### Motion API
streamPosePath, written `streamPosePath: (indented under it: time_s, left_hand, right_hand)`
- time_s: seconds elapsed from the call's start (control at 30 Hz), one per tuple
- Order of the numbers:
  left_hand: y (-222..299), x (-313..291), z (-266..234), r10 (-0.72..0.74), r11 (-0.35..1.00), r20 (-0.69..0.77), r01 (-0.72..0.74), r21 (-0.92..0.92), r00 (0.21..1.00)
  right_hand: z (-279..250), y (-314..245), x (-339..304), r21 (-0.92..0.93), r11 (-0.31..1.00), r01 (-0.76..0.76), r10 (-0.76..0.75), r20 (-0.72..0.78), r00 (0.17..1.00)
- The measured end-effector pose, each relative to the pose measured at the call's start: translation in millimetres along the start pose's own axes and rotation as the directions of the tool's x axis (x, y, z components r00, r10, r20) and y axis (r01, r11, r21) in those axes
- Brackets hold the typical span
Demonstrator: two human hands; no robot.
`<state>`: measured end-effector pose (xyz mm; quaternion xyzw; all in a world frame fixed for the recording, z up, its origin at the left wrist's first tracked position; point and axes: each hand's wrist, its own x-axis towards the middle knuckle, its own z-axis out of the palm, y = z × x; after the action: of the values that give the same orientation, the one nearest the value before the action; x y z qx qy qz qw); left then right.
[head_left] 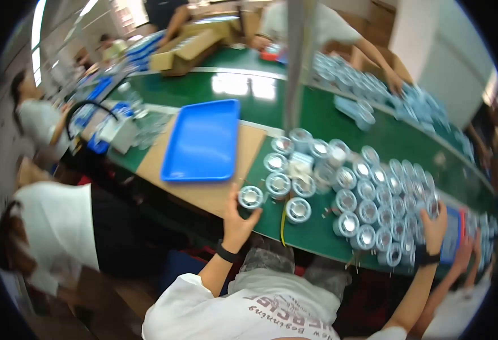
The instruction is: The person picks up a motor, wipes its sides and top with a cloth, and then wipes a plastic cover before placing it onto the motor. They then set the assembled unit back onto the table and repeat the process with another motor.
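Clear plastic with a silvery centre makes up the round, pale-ringed part (250, 196) just below the middle of the view, toward six o'clock, grasped in the left hand (239, 225). Thumb and fingers curl round opposite sides of its rim, a hold that probably keeps it steady while leaving its bright face uncovered. Whether it rests on the surface or is lifted slightly, I cannot tell. Out between three and four o'clock, the right hand (435, 229) reaches to the far side of a dense cluster of matching clear round parts (367, 211); its fingers touch or overlap one there, but blur hides whether they grip it. Most of the cluster stands in close rows, silvery faces up, perhaps to save room and leave each rim easy to pinch. A looser group lies nearer the centre, toward three o'clock, with a crumpled whitish piece (301, 168) among it. At ten o'clock, a shallow blue plastic tray (202, 141) lies flat on a tan cardboard sheet (202, 195), which seems to shield the glossy green tabletop (318, 233) beneath. Toward one o'clock, across the table, a co-worker's hand (394, 83) is at a heap of pale-blue clear pieces (427, 107).
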<state>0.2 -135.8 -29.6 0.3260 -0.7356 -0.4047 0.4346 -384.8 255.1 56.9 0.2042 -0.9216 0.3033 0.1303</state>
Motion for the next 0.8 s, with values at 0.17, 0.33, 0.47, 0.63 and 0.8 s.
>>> streamPosePath:
  time_s: [0.17,0.33,0.47,0.63,0.8]
  left_hand:
    - [4.4,-8.5,-18.5,0.076,0.988,0.032,-0.08,0.132,0.997]
    - [12.5,-2.6,-17.7,0.093,0.974,0.091,-0.11,0.196,0.991]
    - [7.5,-3.3,-20.2,0.106,0.972,0.032,-0.111,0.206,0.994]
    - [26.3,-15.1,-26.1,0.045,0.998,-0.062,-0.047,-0.032,0.997]
    - [84.5,-34.3,-25.9,-0.02,0.774,0.156,0.114,-0.623,0.988]
  right_hand:
    - [44.2,20.8,44.7,-0.051,0.992,0.114,-0.114,0.001,0.993]
    - [44.6,7.3,49.5,-0.017,0.992,0.128,-0.127,0.062,0.99]
    - [28.9,7.5,40.4,-0.076,0.99,0.116,-0.113,0.047,0.993]
    - [-9.8,-45.6,-11.1,-0.095,0.974,0.205,-0.204,0.016,0.979]
    - [-49.0,-168.3,-93.8,0.094,0.967,0.236,-0.249,0.177,0.952]
